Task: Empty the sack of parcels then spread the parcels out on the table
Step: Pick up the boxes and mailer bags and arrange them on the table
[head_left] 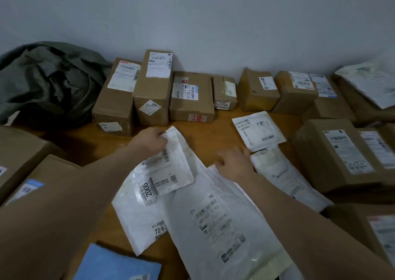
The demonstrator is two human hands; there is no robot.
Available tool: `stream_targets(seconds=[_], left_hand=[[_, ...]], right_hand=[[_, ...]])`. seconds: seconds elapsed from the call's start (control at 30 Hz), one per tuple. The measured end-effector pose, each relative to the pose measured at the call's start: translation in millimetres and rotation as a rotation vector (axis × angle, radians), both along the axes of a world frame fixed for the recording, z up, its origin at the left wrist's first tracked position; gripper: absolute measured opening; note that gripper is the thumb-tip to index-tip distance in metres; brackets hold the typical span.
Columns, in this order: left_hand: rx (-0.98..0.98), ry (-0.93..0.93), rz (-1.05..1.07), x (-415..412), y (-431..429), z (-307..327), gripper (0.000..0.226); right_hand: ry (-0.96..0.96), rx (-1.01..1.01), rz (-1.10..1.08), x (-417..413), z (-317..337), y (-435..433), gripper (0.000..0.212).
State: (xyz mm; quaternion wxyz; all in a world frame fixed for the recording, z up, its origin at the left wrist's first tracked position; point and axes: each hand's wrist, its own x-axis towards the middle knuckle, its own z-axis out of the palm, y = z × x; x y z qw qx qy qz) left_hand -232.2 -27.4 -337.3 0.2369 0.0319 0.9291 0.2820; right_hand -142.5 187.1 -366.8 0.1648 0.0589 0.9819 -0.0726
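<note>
**Dim, Flat Indoor Light**

Falls low, cool and even, with no clear source. Leaves soft dark shadow on the table (213, 132) near the sack (51, 83) and between the boxes at the right (333, 155). Glints faintly off the plastic of the large white mailer (224, 226). Smears slightly at the left hand (149, 141) and the small white mailer (171, 168) pinched in it. Bends and stretches toward the edges; looks soft and grainy across the wall (192, 12).
</note>
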Motion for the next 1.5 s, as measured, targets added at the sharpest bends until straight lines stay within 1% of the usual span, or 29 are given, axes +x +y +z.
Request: stream_targets(seconds=[0.03,0.07,0.13,0.2,0.3,0.33,0.37,0.43,0.5,0.53,0.6,0.67,0.73,0.83,0.9,0.97,1.03,1.1,1.17,1.2,1.3,1.37,1.43,1.5], left_hand=[[0.006,0.012,-0.002,-2,12,2,0.033],[0.003,0.023,-0.013,-4,25,3,0.033],[0.003,0.049,-0.057,-7,53,7,0.034],[0.012,0.075,-0.116,-12,83,7,0.037],[0.013,0.117,-0.203,-20,123,1,0.047],[-0.008,0.142,-0.232,-20,133,-3,0.053],[-0.050,0.177,-0.266,-19,140,-7,0.060],[-0.180,0.274,-0.341,-12,148,-16,0.074],[-0.304,0.364,-0.409,0,152,-26,0.070],[-0.341,0.378,-0.419,8,153,-30,0.066],[-0.390,0.335,-0.420,24,154,-38,0.067],[-0.425,0.254,-0.473,37,155,-50,0.069],[-0.436,0.229,-0.505,43,155,-62,0.071],[-0.440,0.256,-0.496,31,167,-70,0.068],[-0.419,0.240,-0.460,24,177,-69,0.066],[-0.368,0.239,-0.403,24,185,-65,0.067],[-0.350,0.281,-0.392,33,188,-58,0.069],[-0.371,0.301,-0.437,51,188,-50,0.077],[-0.401,0.261,-0.453,71,186,-41,0.088],[-0.420,0.230,-0.443,80,184,-37,0.093],[-0.470,0.119,-0.380,106,178,-26,0.106],[-0.487,0.007,-0.319,121,172,-22,0.116],[-0.497,-0.083,-0.277,136,165,-23,0.128],[-0.516,-0.126,-0.252,149,154,-28,0.136]], right_hand=[[0.069,0.119,0.022,3,1,10,0.030],[0.137,0.182,0.010,7,2,18,0.029],[0.232,0.186,-0.100,12,4,34,0.036],[0.203,0.160,-0.212,14,3,52,0.045],[0.046,0.167,-0.230,21,-5,79,0.038],[0.033,0.162,-0.230,25,-8,85,0.035],[0.061,0.154,-0.239,28,-10,91,0.034],[0.178,0.152,-0.255,27,-15,100,0.032],[0.257,0.104,-0.281,17,-18,111,0.034],[0.236,0.067,-0.292,10,-18,117,0.039],[0.097,-0.012,-0.285,-7,-19,126,0.049],[-0.061,-0.080,-0.236,-19,-23,132,0.056],[-0.144,-0.088,-0.215,-25,-28,134,0.059],[-0.129,-0.063,-0.322,-30,-34,138,0.055],[-0.114,-0.070,-0.362,-30,-34,138,0.052],[-0.067,-0.128,-0.378,-28,-30,139,0.051],[0.017,-0.196,-0.399,-21,-24,142,0.052],[0.090,-0.231,-0.381,-7,-16,146,0.055],[0.091,-0.265,-0.333,15,-8,149,0.063],[0.047,-0.279,-0.310,26,-5,149,0.069],[-0.207,-0.237,-0.239,56,-2,146,0.086],[-0.303,-0.173,-0.219,70,-9,141,0.085],[-0.310,-0.108,-0.234,74,-17,138,0.079],[-0.287,-0.059,-0.266,71,-23,134,0.074]])
